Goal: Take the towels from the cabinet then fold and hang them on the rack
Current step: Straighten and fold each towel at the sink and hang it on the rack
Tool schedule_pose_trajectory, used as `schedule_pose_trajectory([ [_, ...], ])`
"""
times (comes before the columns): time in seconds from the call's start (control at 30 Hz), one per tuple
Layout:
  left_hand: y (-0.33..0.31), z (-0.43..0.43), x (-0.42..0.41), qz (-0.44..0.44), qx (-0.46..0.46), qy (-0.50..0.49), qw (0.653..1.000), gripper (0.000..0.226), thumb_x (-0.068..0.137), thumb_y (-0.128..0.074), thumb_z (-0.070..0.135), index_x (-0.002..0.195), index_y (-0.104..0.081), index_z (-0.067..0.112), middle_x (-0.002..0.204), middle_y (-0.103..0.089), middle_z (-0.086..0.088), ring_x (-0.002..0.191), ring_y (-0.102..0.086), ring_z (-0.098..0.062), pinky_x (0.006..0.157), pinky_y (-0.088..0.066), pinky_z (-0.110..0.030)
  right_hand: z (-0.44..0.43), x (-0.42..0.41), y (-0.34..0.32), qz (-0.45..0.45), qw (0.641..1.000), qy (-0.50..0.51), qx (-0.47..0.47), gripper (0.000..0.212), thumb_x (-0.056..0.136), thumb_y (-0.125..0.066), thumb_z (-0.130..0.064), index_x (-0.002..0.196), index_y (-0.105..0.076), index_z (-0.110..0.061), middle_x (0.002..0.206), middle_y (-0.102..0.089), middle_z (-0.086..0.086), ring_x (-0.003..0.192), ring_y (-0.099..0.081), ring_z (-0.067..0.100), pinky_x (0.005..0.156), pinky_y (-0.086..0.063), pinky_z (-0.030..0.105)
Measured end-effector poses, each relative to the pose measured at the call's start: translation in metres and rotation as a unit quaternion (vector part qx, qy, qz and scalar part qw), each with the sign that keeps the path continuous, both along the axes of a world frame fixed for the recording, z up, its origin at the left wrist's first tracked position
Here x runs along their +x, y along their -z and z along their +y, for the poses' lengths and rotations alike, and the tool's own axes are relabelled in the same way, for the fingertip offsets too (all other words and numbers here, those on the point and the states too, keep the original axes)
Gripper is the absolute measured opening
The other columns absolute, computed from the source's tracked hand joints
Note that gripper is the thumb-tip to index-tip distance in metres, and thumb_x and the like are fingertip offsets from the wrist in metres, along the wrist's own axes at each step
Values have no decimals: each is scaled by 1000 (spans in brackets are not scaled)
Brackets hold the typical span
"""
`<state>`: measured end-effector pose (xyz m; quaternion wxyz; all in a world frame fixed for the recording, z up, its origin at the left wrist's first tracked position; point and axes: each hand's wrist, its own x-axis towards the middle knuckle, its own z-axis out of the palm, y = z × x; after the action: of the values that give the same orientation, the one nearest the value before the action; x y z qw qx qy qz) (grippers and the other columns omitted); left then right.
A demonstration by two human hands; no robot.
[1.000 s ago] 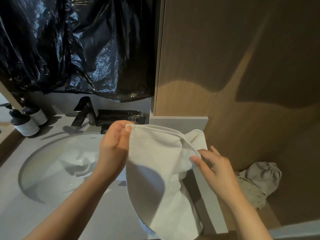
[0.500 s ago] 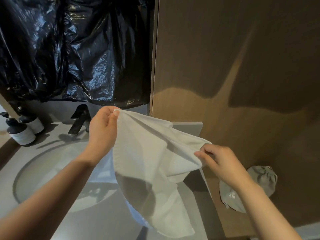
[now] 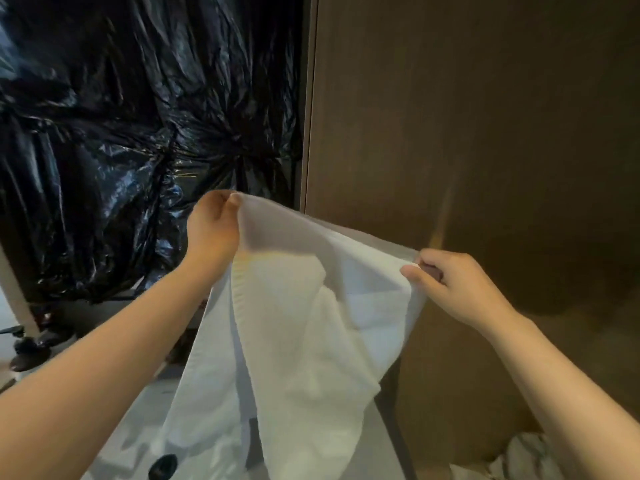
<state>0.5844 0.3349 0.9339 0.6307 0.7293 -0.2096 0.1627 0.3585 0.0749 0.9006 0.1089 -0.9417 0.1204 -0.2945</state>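
Observation:
A white towel [image 3: 304, 334] hangs spread between my two hands in front of me. My left hand [image 3: 213, 230] pinches one top corner, raised in front of the black plastic. My right hand [image 3: 453, 285] pinches the other top corner, lower and further right, in front of the wooden panel. The top edge runs taut between them and the rest droops in loose folds over the sink counter. No rack is in view.
Crinkled black plastic sheeting [image 3: 121, 133] covers the wall at left. A tall brown wooden panel [image 3: 485, 133] fills the right. The white sink [image 3: 145, 455] with its dark drain lies below. Dark dispenser bottles [image 3: 31, 344] stand at far left. A pale cloth bundle [image 3: 533, 459] lies at bottom right.
Both hands have risen and drawn apart, stretching the towel's top edge. The view has tilted upward, so the sink and faucet have dropped low in frame.

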Motion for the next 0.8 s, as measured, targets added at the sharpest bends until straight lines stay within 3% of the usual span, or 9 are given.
schedule_pose_trajectory([
  [0.13,-17,-13,7,11,2,0,1000,26,101,-44,27,113,-63,12,106,-64,-5,98,-56,-21,81,-40,-30,-20,-6,10,28,999,27,32,41,88,-47,-62,65,-53,-30,58,-55,-8,59,-57,4,50,-40,24],
  [0.3,-13,-26,8,2,24,3,1000,28,102,-43,25,117,-62,10,114,-65,-12,100,-55,-23,80,-38,-29,-29,-12,41,34,998,58,16,39,90,-41,-65,71,-49,-32,62,-56,-12,60,-57,3,48,-38,19],
  [0.47,-10,-31,13,-3,39,-4,999,29,102,-42,24,117,-61,10,113,-65,-11,94,-51,-18,80,-36,-28,-29,-17,47,83,993,76,-31,30,89,-31,-65,81,-46,-41,80,-59,-21,70,-58,0,57,-38,11],
  [0.53,-9,-32,15,-5,44,-6,999,28,102,-42,24,117,-61,9,113,-65,-12,95,-52,-20,81,-37,-29,-30,-19,46,84,991,82,-64,19,96,-39,-54,92,-53,-43,95,-64,-19,85,-60,2,68,-44,13],
  [0.6,-6,-33,16,-3,47,-7,999,28,102,-43,24,116,-61,9,113,-65,-13,97,-53,-23,81,-37,-30,-30,-20,46,65,989,90,-93,20,98,-47,-44,105,-62,-34,102,-63,-14,96,-62,7,77,-47,18],
  [0.67,-3,-33,16,2,49,-4,999,27,102,-43,24,116,-61,10,114,-64,-13,96,-52,-22,81,-37,-30,-25,-19,45,60,990,104,-77,24,96,-51,-43,113,-62,-30,105,-58,-12,91,-61,7,75,-50,18],
  [0.77,1,-35,16,2,60,0,998,27,102,-42,25,116,-61,10,114,-63,-12,94,-50,-20,80,-37,-31,-18,-13,44,97,983,144,-58,41,96,-53,-44,134,-51,-26,128,-51,-5,98,-63,12,80,-54,23],
  [0.8,1,-35,16,-2,62,0,998,28,102,-42,25,117,-61,10,114,-64,-12,94,-50,-20,80,-37,-30,-18,-11,43,107,980,156,-68,39,97,-51,-43,131,-54,-24,124,-53,-4,96,-62,12,76,-52,22],
])
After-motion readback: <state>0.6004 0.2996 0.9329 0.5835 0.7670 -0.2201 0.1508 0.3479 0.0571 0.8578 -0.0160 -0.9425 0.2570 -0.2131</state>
